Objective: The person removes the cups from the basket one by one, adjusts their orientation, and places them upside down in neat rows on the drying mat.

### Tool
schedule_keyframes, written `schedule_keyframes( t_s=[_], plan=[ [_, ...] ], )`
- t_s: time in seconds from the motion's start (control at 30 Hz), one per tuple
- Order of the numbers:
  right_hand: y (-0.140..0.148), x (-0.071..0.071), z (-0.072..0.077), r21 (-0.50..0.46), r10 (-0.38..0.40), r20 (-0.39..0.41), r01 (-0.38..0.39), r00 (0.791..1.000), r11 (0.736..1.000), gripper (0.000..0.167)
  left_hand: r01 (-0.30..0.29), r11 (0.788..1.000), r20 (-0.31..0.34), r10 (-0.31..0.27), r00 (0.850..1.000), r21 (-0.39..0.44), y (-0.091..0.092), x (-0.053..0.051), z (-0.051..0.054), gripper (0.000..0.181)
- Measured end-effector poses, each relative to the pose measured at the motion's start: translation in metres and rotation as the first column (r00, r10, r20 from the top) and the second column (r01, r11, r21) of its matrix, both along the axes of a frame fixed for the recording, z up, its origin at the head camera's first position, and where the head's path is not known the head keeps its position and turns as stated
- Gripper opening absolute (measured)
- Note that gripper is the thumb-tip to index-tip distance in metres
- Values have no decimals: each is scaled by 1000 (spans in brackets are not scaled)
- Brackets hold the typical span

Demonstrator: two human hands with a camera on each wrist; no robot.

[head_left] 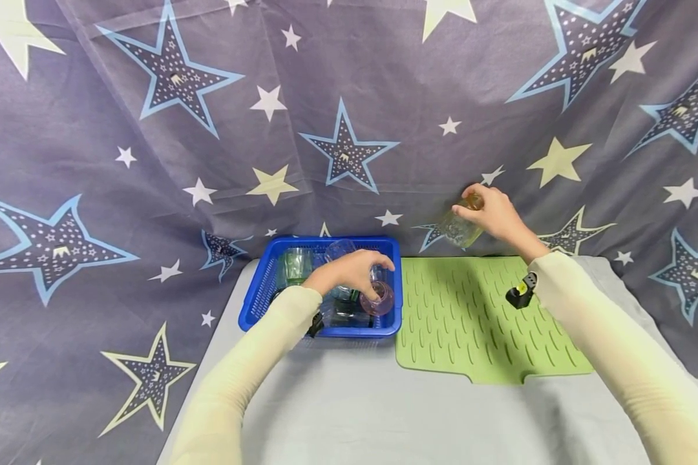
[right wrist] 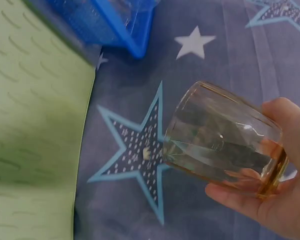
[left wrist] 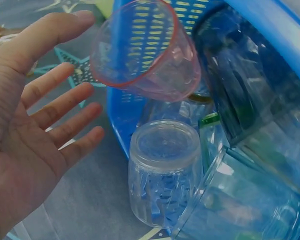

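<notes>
The right hand [head_left: 491, 210] grips an amber-tinted glass [head_left: 461, 226] by its base, tilted, above the back of the green mat [head_left: 442, 310]. In the right wrist view the thumb and fingers of the hand [right wrist: 285, 175] hold the base of that glass [right wrist: 222, 140], its mouth turned away from the palm. Over the blue basket [head_left: 320, 332] is the left hand [head_left: 355, 271], fingers spread and holding nothing. Beside this hand [left wrist: 45, 115], in the left wrist view, a pink glass [left wrist: 185, 75] leans in the basket near a clear glass [left wrist: 165, 195] standing upside down.
Several other glasses lie in the basket, among them a green one [head_left: 295, 266], a dark one [left wrist: 240, 75] and a light blue one [left wrist: 240, 200]. The basket and mat stand side by side on a pale table [head_left: 349, 400], with a star-patterned cloth [head_left: 302, 71] behind them.
</notes>
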State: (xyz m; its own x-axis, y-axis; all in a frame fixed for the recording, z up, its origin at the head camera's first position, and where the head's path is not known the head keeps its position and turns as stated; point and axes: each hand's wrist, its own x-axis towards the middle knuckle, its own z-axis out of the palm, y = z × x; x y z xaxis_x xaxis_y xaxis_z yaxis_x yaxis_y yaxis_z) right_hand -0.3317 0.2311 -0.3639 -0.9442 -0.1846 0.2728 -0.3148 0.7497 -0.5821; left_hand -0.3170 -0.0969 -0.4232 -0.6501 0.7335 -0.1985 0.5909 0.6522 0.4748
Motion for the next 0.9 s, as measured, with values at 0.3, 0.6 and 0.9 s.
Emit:
schedule_keyframes(
  t_s=[0.3, 0.6, 0.9],
  plan=[
    [31, -4, -9, 59, -55, 68, 51, 996, 997, 48, 64, 983, -80, -79, 994, -174, 8, 2, -2, 70],
    [54, -4, -24, 152, -113, 125, 94, 986, 984, 52, 90, 942, -162, -149, 975, -324, 15, 8, -6, 74],
    [79, -4, -37, 204, -170, 139, 140, 976, 969, 52, 93, 907, -198, -189, 962, -410, 23, 11, -9, 77]
  ],
)
